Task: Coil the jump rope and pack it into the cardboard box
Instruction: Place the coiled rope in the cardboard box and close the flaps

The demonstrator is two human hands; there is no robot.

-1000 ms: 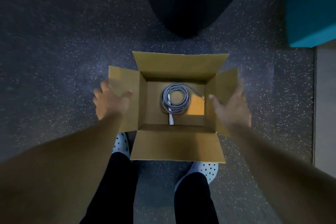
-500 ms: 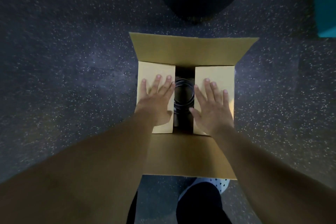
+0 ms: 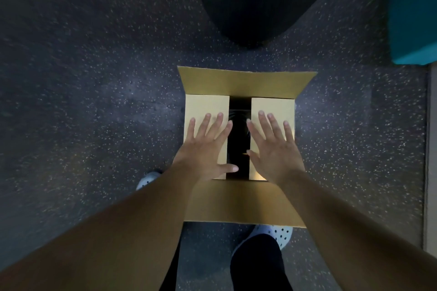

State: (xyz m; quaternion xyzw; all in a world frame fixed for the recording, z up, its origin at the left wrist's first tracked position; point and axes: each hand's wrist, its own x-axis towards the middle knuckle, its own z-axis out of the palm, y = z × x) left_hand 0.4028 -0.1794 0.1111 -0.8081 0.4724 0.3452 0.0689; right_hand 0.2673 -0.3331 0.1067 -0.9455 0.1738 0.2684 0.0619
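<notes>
The cardboard box (image 3: 243,82) stands on the speckled floor between my feet. Its two side flaps are folded down flat, and a dark gap runs between them. My left hand (image 3: 208,146) lies flat with spread fingers on the left flap. My right hand (image 3: 274,146) lies flat on the right flap. The far flap stands open and the near flap (image 3: 236,201) hangs out toward me. Through the gap only a faint curve of the coiled jump rope (image 3: 237,116) shows in the shadow; the rest of it is hidden.
A large black rounded object (image 3: 257,2) sits on the floor just beyond the box. A teal block (image 3: 413,12) is at the upper right, with a pale strip (image 3: 431,160) along the right edge. My spotted shoes (image 3: 279,234) stand under the near flap.
Both hands swung the side flaps from standing open to flat over the box, covering the coiled rope. Since half a second ago they stay pressed on the flaps.
</notes>
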